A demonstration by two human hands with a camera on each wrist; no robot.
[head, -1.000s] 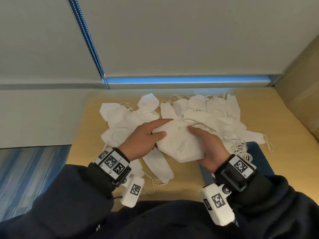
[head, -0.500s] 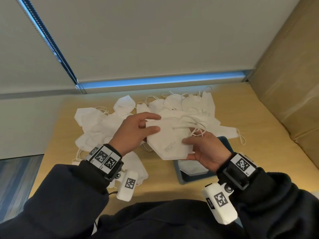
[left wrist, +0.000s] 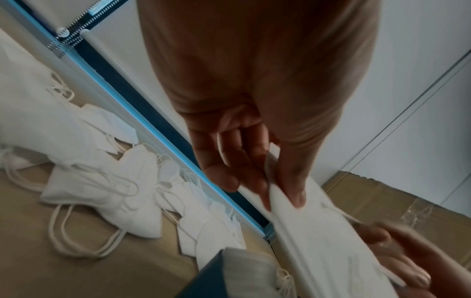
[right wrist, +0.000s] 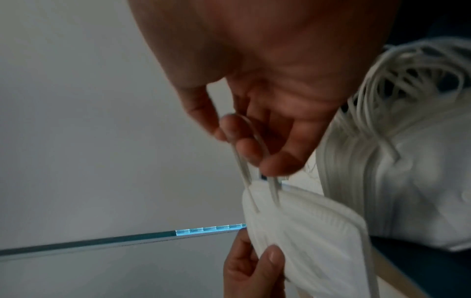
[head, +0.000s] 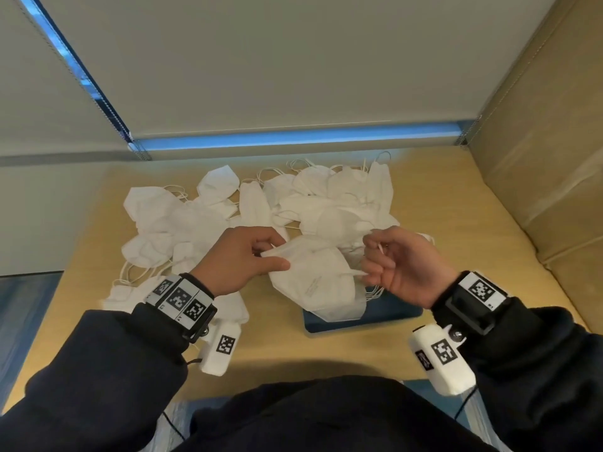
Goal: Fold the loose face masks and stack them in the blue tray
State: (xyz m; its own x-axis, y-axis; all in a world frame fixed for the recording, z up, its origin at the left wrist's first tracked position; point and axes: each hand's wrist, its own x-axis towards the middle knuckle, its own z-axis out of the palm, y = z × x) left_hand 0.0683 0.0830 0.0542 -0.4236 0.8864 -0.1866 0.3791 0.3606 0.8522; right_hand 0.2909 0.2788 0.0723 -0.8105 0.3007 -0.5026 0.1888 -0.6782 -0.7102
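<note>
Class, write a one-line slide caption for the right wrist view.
Right hand hooks an ear loop of a folded face mask pinched by the left hand.

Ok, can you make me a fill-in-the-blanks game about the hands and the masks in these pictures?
1. The folded mask held in the air is the colour ____.
2. The left hand pinches the mask's edge, while the right hand holds its ear ____.
3. The stack of folded masks sits in a tray that is ____ in colour.
4. The pile of loose masks lies on the ____.

Missing words: white; loop; blue; table
</note>
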